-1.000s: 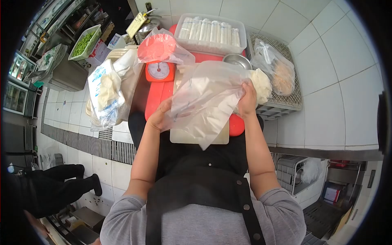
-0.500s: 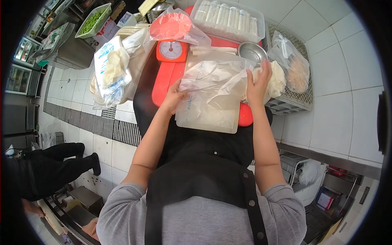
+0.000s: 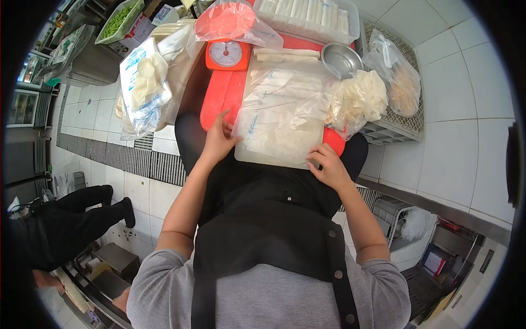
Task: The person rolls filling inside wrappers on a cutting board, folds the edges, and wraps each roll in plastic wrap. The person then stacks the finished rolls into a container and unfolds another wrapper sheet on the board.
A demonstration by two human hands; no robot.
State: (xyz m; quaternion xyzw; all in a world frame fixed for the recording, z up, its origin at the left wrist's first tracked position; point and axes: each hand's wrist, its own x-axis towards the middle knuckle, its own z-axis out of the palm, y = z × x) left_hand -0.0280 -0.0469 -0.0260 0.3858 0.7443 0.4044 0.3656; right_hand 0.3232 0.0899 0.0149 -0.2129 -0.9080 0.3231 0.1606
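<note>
Blue print marks the left side of a clear plastic bag (image 3: pixel 282 109), but it is too small to read. The bag lies flat over a pale board (image 3: pixel 246 156) in front of the person. The left hand (image 3: pixel 220 138) is loosely open at the bag's lower left edge, fingers apart, the thumb at the plastic; whether it pinches the film cannot be told. The right hand (image 3: pixel 327 164) bends its fingers at the lower right corner, narrow, and its grip is likewise unclear.

Pale rolls (image 3: pixel 286 56) lie along the board's far end; whatever lies under the film shows only dimly. To the right, a crumpled bag of pale sheets (image 3: pixel 362 100) sits just beside the plastic, near a metal bowl (image 3: pixel 342 60). Beyond is a knotted bag (image 3: pixel 399 77) on a crate (image 3: pixel 402 134), its orange-brown contents blurred.

At the left, an orange scale (image 3: pixel 226 55) stands on a red surface (image 3: pixel 219 103), its dial figures illegible, its red pan (image 3: pixel 224 21) under plastic. A white package (image 3: pixel 133 64) further left bears blue lettering, also unreadable. The tub (image 3: pixel 307 35) of white rolls is cut off at the top, and another person (image 3: pixel 76 219) in black at the left edge.
</note>
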